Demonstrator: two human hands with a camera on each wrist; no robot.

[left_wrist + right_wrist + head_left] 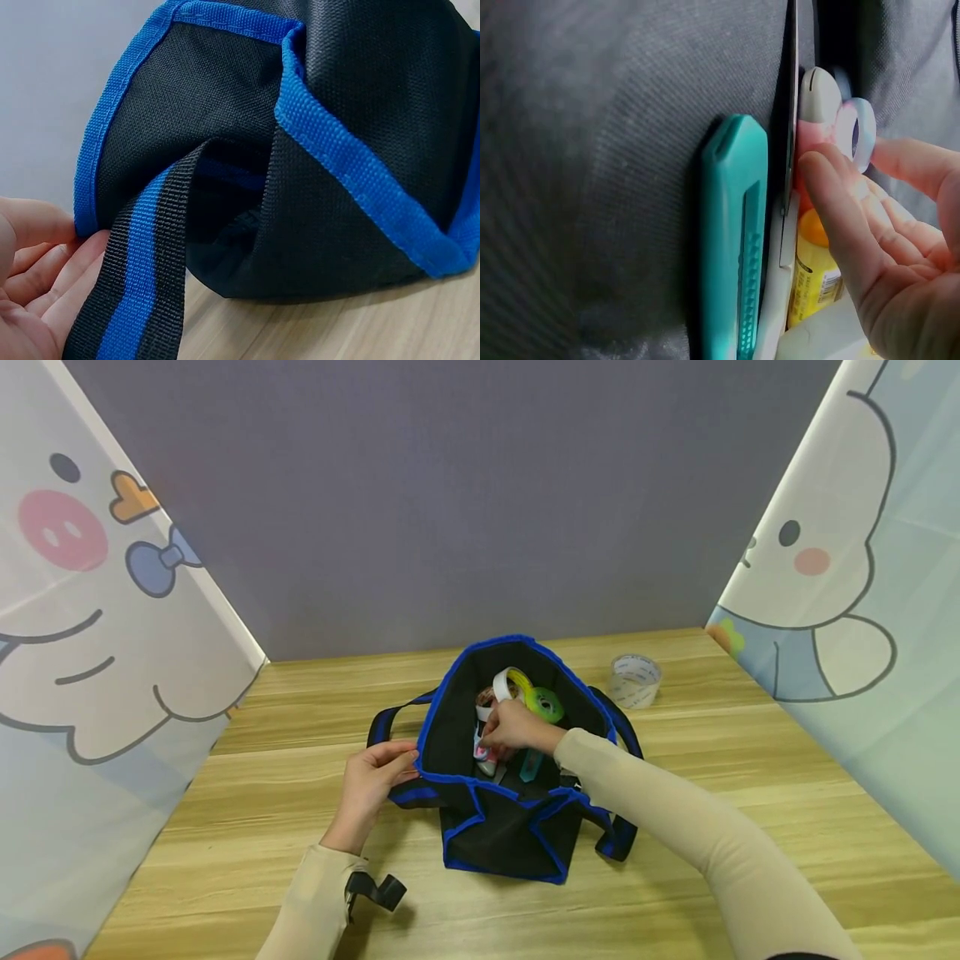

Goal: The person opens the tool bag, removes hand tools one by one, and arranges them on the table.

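A black fabric tote bag (517, 835) with blue trim lies on its side on the table, its mouth facing up toward me. My left hand (372, 781) pinches the left edge of its blue rim (86, 199), beside a black and blue strap (142, 255). Inside the bag, my right hand (513, 725) has thumb and fingers around a small pink and white item (821, 105) with a pale loop; its kind is unclear. Near those fingers lie a teal utility knife (731, 240), a metal blade with a white handle (778, 277) and a yellow tube (810, 281).
A roll of clear tape (635, 681) stands on the wooden table (285, 827) to the right behind the bag. Deeper in the bag are a green round item (545, 703) and a white-and-yellow ring (504, 683). A grey panel (480, 510) closes the back.
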